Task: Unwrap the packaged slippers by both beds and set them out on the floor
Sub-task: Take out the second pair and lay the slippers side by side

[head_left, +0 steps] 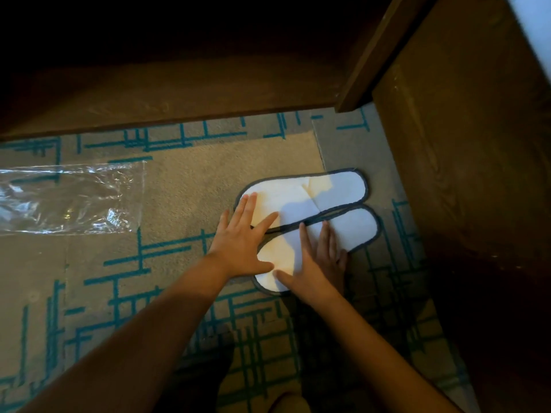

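Two flat white slippers with grey trim lie side by side on the carpet. The far slipper (325, 190) points right, and the near slipper (354, 228) lies just below it. My left hand (244, 234) rests flat, fingers spread, on the left end of the far slipper, with its thumb on the near one. My right hand (316, 263) lies flat across the middle of the near slipper. Neither hand grips anything. The empty clear plastic wrapper (68, 198) lies on the carpet at the far left.
A beige carpet with teal line patterns (149, 281) covers the floor. A dark wooden bed frame (179, 93) runs along the top. A wooden cabinet (465, 144) stands close to the right of the slippers' toes.
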Demonstrator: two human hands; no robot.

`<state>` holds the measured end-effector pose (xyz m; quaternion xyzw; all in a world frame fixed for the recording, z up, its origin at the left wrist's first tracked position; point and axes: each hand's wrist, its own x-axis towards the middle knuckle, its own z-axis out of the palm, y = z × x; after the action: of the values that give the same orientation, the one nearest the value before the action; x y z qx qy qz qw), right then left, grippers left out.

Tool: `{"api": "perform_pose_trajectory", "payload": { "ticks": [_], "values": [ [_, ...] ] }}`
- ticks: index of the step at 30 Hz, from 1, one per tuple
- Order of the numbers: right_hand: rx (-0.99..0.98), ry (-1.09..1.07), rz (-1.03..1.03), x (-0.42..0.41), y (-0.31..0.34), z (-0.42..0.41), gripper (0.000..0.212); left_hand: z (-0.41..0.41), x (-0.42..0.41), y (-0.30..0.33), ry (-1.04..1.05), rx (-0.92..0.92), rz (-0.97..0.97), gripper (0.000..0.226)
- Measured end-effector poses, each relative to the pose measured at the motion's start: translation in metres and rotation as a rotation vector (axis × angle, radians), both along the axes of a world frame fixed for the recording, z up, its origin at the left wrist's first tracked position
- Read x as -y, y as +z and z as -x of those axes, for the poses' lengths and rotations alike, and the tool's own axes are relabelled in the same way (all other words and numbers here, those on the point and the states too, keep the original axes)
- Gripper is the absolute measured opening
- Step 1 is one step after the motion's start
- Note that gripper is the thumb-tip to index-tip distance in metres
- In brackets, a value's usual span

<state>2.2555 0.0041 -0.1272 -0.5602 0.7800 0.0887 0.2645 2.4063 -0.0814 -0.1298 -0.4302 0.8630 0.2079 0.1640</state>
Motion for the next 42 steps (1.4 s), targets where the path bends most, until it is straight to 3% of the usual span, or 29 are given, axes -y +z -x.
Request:
{"api": "perform_pose_trajectory", "payload": {
  "ticks": [6, 21, 42],
  "values": [
    [0.028, 0.066, -0.023, -0.010, 0.000, 0.016, 0.111, -0.013, -0.007, -0.009, -0.093, 0.000, -0.052, 0.122],
    [0.004, -0.126, 0.047, 0.004, -0.011, 0.020, 0.110, 0.010, 0.034, -0.007, -0.159, -0.001, -0.019, 0.117],
    [-0.042, -0.114, 0.091, 0.007, -0.013, 0.037, 0.109, 0.023, 0.042, -0.006, -0.142, -0.026, -0.062, 0.111]
  ]
}}
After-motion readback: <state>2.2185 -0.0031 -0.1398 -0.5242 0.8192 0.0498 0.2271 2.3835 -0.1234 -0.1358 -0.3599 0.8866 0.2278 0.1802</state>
